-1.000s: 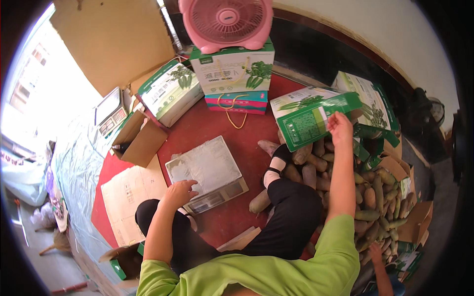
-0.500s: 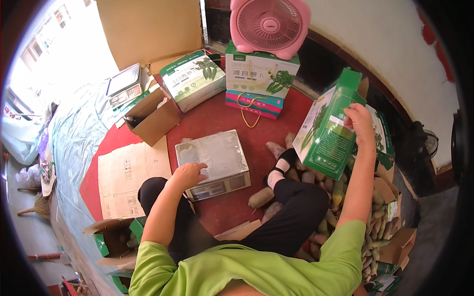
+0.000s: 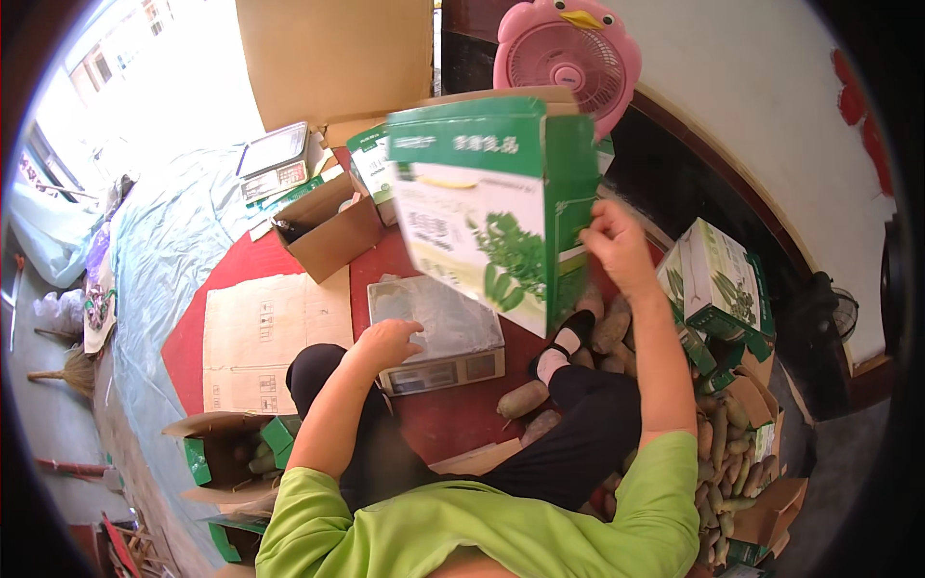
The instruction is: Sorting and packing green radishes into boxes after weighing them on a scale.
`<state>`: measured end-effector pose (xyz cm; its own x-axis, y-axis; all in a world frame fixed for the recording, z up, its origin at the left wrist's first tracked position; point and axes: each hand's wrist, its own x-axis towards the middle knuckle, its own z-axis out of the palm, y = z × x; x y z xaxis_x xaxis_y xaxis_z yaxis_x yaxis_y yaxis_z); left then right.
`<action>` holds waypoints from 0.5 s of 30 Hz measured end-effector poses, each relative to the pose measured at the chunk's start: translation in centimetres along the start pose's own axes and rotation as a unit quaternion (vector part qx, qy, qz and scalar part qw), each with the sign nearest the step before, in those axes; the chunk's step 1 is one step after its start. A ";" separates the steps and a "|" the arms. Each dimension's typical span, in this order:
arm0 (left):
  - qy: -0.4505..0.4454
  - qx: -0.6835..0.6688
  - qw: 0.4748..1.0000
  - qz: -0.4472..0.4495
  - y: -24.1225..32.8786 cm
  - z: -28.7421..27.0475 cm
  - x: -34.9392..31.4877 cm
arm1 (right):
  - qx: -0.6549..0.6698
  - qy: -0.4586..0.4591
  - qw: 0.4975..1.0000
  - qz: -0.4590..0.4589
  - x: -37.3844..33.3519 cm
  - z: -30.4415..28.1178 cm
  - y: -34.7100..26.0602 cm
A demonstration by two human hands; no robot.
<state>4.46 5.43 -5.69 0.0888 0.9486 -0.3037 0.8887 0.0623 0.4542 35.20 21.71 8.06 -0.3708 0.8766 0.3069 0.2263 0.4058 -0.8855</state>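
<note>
My right hand (image 3: 620,246) pinches the right side of a green and white cardboard carton (image 3: 462,217), printed with leafy green radishes. The carton is raised and tilted over the red mat, its top flap side up; its inside is hidden from me. My left hand (image 3: 388,345) holds nothing, its fingers apart at the left edge of a grey-topped, box-shaped device (image 3: 438,313), which looks like a scale. The carton covers part of that device's far right corner. Several long radishes (image 3: 523,399) lie by my foot and right leg.
Another green and white carton (image 3: 723,279) stands at right, above a heap of radishes (image 3: 727,453). An open brown box (image 3: 332,231) and a digital scale (image 3: 275,159) sit at far left. A pink fan (image 3: 568,72) stands behind. Flattened cardboard (image 3: 265,342) lies left; open cartons (image 3: 226,458) stand near-left.
My right hand has swung the carton from the right side toward the middle and turned its printed face toward me. My left hand stays by the grey-topped device. The view has shifted slightly.
</note>
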 end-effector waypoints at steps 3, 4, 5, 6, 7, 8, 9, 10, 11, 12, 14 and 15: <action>-0.001 -0.002 1.000 0.002 -0.1 -0.1 -0.2 | 0.050 -0.052 0.997 0.031 -0.2 3.1 5.5; 0.002 -0.005 1.000 0.005 -0.3 0.0 -0.5 | 0.068 -0.081 0.991 0.087 -0.4 4.2 7.3; -0.002 -0.005 1.000 0.003 -0.3 0.1 -0.4 | 0.086 -0.108 0.980 0.146 -0.6 5.1 8.9; -0.008 -0.003 1.000 -0.005 -0.2 0.2 -0.4 | 0.087 -0.110 0.979 0.150 -1.2 5.9 10.4; -0.010 -0.001 1.000 -0.014 -0.3 0.2 -0.7 | 0.076 -0.117 0.966 0.216 -2.0 6.7 11.4; -0.011 -0.001 1.000 -0.013 -0.3 0.4 -0.6 | 0.064 -0.119 0.950 0.282 -2.9 7.2 12.5; -0.004 0.000 1.000 -0.004 -0.4 0.7 -0.4 | 0.064 -0.116 0.950 0.284 -4.0 7.0 15.1; 0.001 0.000 1.000 0.007 -0.3 0.9 -0.1 | 0.058 -0.099 0.940 0.321 -5.1 6.2 18.4; -0.002 -0.001 1.000 0.005 -0.4 0.9 -0.2 | 0.054 -0.089 0.928 0.358 -5.6 6.1 19.2; 0.010 0.012 1.000 0.014 -0.5 0.8 -0.1 | 0.055 -0.089 0.926 0.362 -5.8 6.0 20.2; 0.009 0.021 1.000 0.016 -0.7 0.8 -0.5 | 0.081 -0.043 0.913 0.397 -5.7 5.7 19.0; 0.024 0.003 1.000 0.014 -1.0 0.7 -0.5 | 0.079 -0.057 0.929 0.358 -5.5 5.7 18.0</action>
<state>3.87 4.66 -6.54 0.0920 0.9638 -0.2504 0.8886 0.0341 0.4574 36.12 22.69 -11.52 -0.2704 0.8709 -0.4104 0.3202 -0.3207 -0.8914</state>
